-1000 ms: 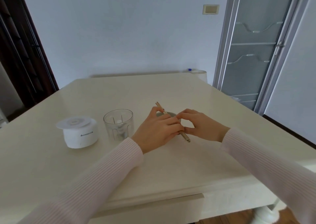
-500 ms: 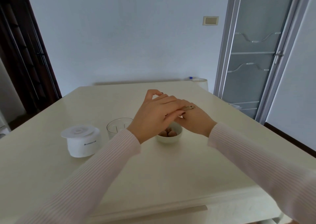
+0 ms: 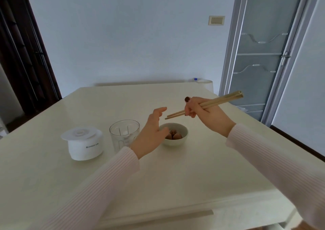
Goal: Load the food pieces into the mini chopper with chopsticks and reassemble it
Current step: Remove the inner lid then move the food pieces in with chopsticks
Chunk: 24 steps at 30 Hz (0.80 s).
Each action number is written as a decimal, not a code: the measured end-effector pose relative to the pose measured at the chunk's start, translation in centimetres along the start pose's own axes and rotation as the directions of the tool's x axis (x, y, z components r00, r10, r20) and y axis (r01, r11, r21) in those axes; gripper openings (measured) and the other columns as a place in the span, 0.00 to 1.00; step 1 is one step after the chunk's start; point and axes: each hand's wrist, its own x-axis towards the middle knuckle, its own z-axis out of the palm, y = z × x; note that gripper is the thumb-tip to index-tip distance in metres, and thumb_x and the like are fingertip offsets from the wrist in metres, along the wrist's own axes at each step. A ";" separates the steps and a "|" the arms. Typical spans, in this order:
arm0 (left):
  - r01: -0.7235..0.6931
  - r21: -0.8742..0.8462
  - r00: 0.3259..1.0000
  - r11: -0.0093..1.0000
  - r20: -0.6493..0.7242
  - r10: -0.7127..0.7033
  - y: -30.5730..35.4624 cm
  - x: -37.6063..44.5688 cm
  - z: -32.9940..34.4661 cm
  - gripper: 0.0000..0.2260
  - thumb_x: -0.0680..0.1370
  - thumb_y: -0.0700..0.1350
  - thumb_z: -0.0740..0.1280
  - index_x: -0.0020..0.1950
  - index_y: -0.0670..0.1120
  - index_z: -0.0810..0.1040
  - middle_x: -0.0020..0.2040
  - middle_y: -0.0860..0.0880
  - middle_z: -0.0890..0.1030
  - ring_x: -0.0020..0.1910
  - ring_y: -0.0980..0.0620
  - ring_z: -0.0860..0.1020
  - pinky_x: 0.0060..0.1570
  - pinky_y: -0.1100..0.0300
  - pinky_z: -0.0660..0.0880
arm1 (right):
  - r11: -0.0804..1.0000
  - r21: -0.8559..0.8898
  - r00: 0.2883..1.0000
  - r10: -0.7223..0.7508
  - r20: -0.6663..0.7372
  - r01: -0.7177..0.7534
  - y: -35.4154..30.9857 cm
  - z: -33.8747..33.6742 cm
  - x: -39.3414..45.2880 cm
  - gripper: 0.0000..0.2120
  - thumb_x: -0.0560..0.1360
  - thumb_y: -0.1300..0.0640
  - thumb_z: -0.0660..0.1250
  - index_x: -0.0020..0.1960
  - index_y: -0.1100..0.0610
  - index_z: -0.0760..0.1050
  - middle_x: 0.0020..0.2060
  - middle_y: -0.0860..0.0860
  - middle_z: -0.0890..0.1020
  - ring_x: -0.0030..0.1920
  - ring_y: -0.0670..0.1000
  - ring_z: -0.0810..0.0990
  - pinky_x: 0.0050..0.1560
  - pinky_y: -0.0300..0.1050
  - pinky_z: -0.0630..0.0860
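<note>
My right hand point(image 3: 206, 114) holds a pair of wooden chopsticks point(image 3: 219, 102) in the air, tips pointing left above a small white bowl point(image 3: 182, 138). Brown food pieces point(image 3: 175, 135) lie in that bowl. My left hand point(image 3: 152, 133) hovers open just left of the bowl, fingers spread, covering part of its rim. The clear chopper cup point(image 3: 123, 133) stands left of the bowl, uncovered, its blade shaft showing inside. Further left sits the white motor unit point(image 3: 86, 148) with a flat white lid point(image 3: 80, 133) on top.
Everything stands on a cream table point(image 3: 158, 177) whose near edge runs across the bottom. A frosted glass door point(image 3: 260, 54) is at the right, a dark doorway point(image 3: 21, 54) at the left, and a white container point(image 3: 204, 82) sits behind the table's far right corner.
My hands have separated. The right hand rose and moved right with the chopsticks in a normal grip. The left hand let go and dropped beside the bowl, which is now uncovered.
</note>
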 end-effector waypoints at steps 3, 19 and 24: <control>0.093 -0.062 0.995 0.994 0.041 -0.091 -0.8 -0.3 0.5 0.26 0.76 0.39 0.60 0.70 0.58 0.56 0.73 0.46 0.61 0.63 0.57 0.64 0.57 0.62 0.61 | 0.995 0.104 0.999 0.007 0.054 -0.013 0.6 -0.1 -0.8 0.24 0.78 0.41 0.52 0.38 0.54 0.80 0.31 0.44 0.80 0.35 0.45 0.77 0.43 0.38 0.75; 0.161 -0.058 0.985 0.985 0.071 -0.157 -1.3 -0.8 0.6 0.27 0.77 0.37 0.59 0.71 0.58 0.56 0.74 0.46 0.58 0.42 0.67 0.68 0.52 0.61 0.63 | 0.977 0.195 0.974 0.045 0.220 -0.089 1.1 -2.7 -1.2 0.32 0.77 0.40 0.45 0.45 0.56 0.83 0.39 0.55 0.86 0.40 0.56 0.83 0.47 0.46 0.78; 0.160 -0.044 0.985 0.986 0.075 -0.157 -1.2 -0.8 0.6 0.26 0.77 0.38 0.59 0.71 0.57 0.57 0.73 0.48 0.59 0.41 0.66 0.68 0.44 0.67 0.65 | 0.992 0.096 0.969 0.052 0.240 -0.077 0.9 -2.3 -0.7 0.29 0.78 0.41 0.47 0.43 0.54 0.83 0.39 0.51 0.86 0.40 0.51 0.83 0.47 0.44 0.79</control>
